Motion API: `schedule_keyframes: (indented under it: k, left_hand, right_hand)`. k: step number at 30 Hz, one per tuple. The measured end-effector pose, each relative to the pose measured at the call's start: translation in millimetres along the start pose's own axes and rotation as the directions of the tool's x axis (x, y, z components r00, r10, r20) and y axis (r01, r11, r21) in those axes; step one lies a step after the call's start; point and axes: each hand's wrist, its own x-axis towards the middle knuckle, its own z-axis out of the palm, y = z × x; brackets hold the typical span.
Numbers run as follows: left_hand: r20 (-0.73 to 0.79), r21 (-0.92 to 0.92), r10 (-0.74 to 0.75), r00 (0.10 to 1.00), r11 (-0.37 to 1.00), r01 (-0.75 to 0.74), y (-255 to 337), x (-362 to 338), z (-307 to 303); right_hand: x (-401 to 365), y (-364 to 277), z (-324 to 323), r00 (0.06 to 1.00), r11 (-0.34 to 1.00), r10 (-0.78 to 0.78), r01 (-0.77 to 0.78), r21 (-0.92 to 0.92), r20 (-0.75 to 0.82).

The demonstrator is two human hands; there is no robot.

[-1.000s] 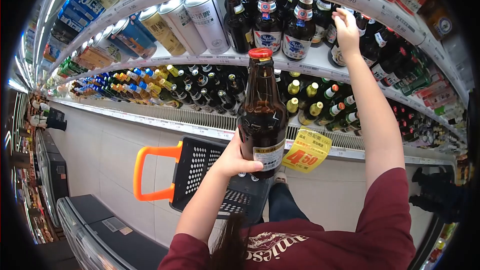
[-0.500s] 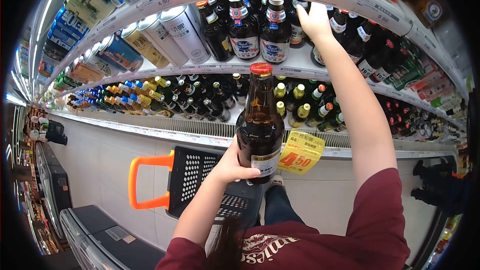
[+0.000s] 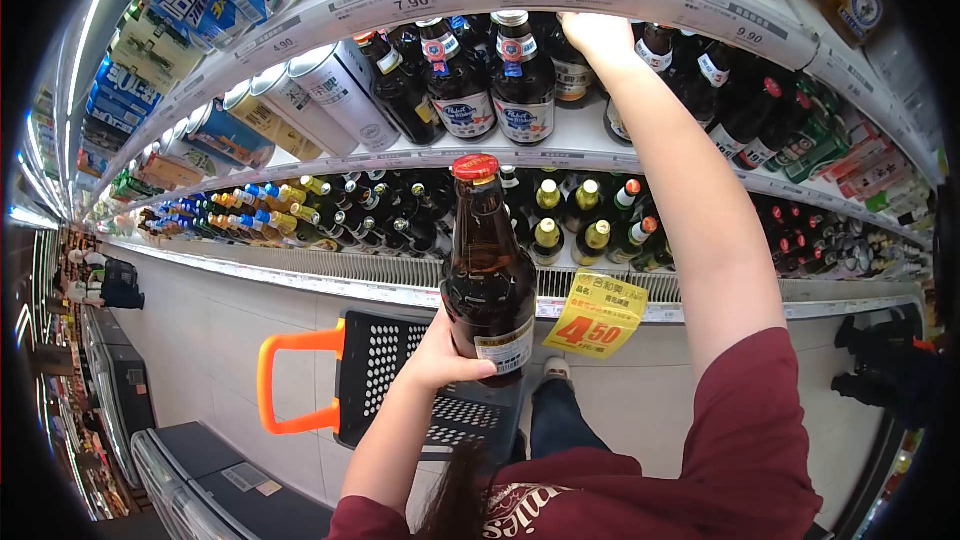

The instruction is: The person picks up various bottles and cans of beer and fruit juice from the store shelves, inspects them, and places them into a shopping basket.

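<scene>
My left hand (image 3: 447, 355) is wrapped round the lower part of a brown beer bottle (image 3: 490, 280) with a red cap, held upright before the shelves. A pale label with a barcode shows near its base. My right hand (image 3: 598, 38) reaches into the upper bottle shelf, beside a dark beer bottle (image 3: 573, 78) with a light label. The shelf edge above hides its fingers, so I cannot see whether they grip that bottle. Just left of it stand Pabst Blue Ribbon bottles (image 3: 523, 105).
A black shopping basket (image 3: 385, 360) with an orange handle (image 3: 268, 380) is below my left arm. A yellow price sign (image 3: 597, 315) juts from the lower shelf edge. Large cans (image 3: 345, 90) stand left on the upper shelf; several bottles (image 3: 590, 210) fill the lower one.
The view has shifted, and the shelves sit lower and further left in it. My left hand still holds the bottle, now lower and more left in view. My right hand remains at the upper shelf.
</scene>
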Motion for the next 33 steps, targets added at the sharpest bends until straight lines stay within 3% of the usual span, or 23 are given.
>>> schedule_keyframes:
  k: [7,11,13,14,15,16,17,20,21,23,26,27,30,33]
  left_hand:
    - [0.019,0.024,0.028,0.999,0.999,-0.028,-3.8,8.7,1.5]
    - [0.050,-0.042,0.049,0.998,0.998,-0.047,8.1,13.6,13.6]
    - [0.065,-0.059,0.079,0.995,0.995,-0.075,14.2,15.1,18.9]
    - [0.066,-0.048,0.096,0.993,0.994,-0.093,18.0,15.1,21.4]
    - [0.065,-0.038,0.117,0.991,0.993,-0.115,21.0,16.4,22.4]
    - [0.078,0.036,0.145,0.986,0.988,-0.148,22.8,18.8,20.6]
    - [0.019,0.104,0.185,0.983,0.977,-0.186,31.4,18.7,29.2]
    - [-0.094,0.443,0.296,0.951,0.867,-0.226,40.5,23.0,39.9]
    - [-0.073,0.464,0.293,0.953,0.856,-0.228,37.9,27.8,37.8]
    - [0.035,0.251,0.198,0.980,0.947,-0.200,35.7,32.4,36.4]
    - [0.226,-0.082,0.118,0.967,0.991,-0.102,24.1,36.0,38.3]
    - [0.212,-0.052,0.131,0.968,0.991,-0.123,22.0,35.6,41.5]
    - [0.108,0.087,0.183,0.977,0.977,-0.192,30.8,29.6,63.0]
    - [0.038,0.325,0.260,0.965,0.910,-0.258,28.8,31.8,65.8]
  right_hand:
    - [-0.8,-4.7,-18.1,0.994,1.000,-0.011,0.011,-0.001,0.106]
    - [-26.3,-29.4,-60.1,0.933,0.998,0.060,-0.062,-0.005,0.355]
    - [-70.8,-39.2,-64.2,0.984,0.935,0.166,-0.176,0.309,0.059]
    - [-90.9,-37.8,-75.6,0.992,0.889,0.046,-0.093,0.449,0.116]
    - [-110.0,-37.5,-87.1,0.985,0.812,-0.086,-0.020,0.583,0.152]
    - [-127.1,-45.3,-110.1,0.923,0.595,-0.099,-0.245,0.765,0.373]
    - [-140.5,-51.9,-137.7,0.809,0.326,-0.176,-0.489,0.809,0.560]
    - [-156.7,-57.7,-191.6,0.661,0.014,-0.315,-0.714,0.700,0.681]
    - [-159.2,-61.3,-195.9,0.728,0.077,-0.319,-0.618,0.782,0.607]
    - [-162.7,-71.6,-201.9,0.831,0.200,-0.342,-0.391,0.898,0.438]
    - [-151.0,-67.9,-203.9,0.714,0.033,-0.399,-0.615,0.788,0.575]
    - [-150.0,-67.5,-203.9,0.693,-0.039,-0.428,-0.656,0.754,0.580]
    - [-152.7,-77.5,-215.9,0.824,0.258,-0.240,-0.456,0.852,0.513]
    - [-155.1,-81.8,-224.4,0.870,0.512,-0.092,-0.376,0.772,0.485]
